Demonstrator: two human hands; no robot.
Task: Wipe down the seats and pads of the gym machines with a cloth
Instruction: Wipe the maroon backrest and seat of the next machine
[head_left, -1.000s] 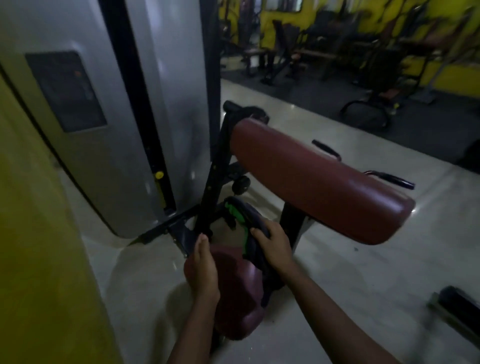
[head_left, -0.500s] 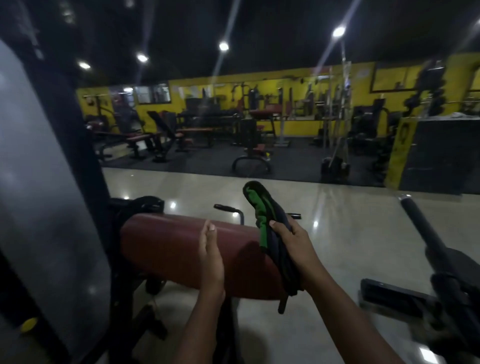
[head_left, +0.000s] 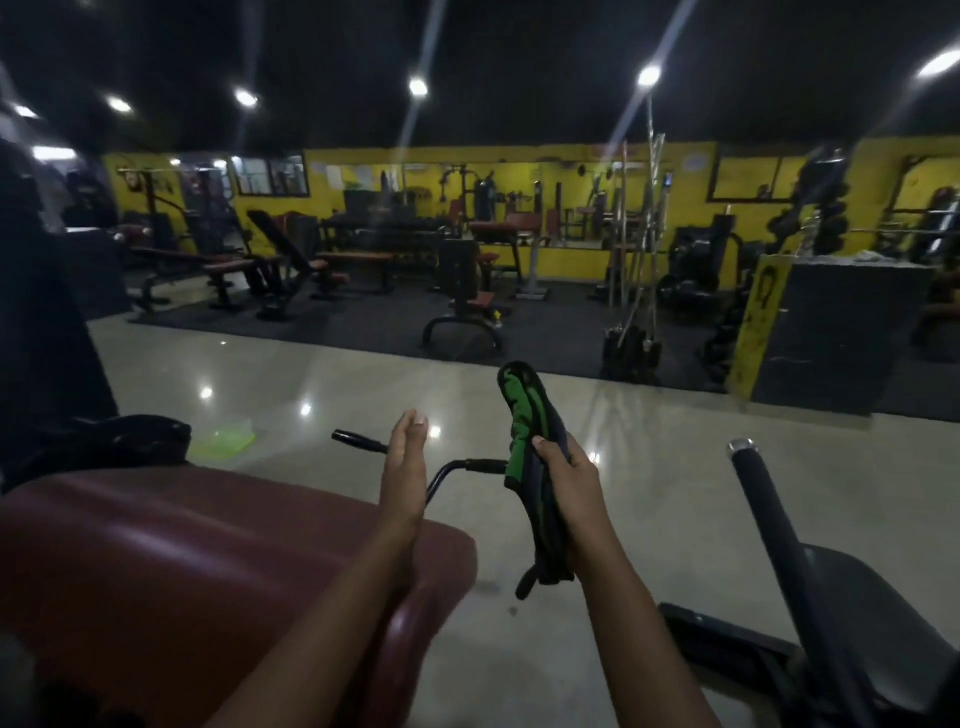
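Observation:
A long maroon pad (head_left: 171, 571) of a gym machine fills the lower left. My left hand (head_left: 402, 470) is held edge-on above the pad's right end, fingers straight and together, touching nothing. To its right my right hand (head_left: 569, 486) grips a folded green and dark cloth (head_left: 527, 441), which stands upright out of the fist and hangs below it. Behind both hands run the machine's black handles (head_left: 363, 442). The cloth is off the pad.
A black bar with a chrome cap (head_left: 769, 519) rises at the lower right over a dark machine base (head_left: 857, 597). A grey weight-stack cover (head_left: 47, 332) stands at the left. Glossy pale floor (head_left: 363, 395) leads to benches and racks (head_left: 462, 291) before a yellow wall.
The view has swung up from the small lower seat to the room. Both hands have lifted off that seat and now hover at the long pad's right end, cloth still held.

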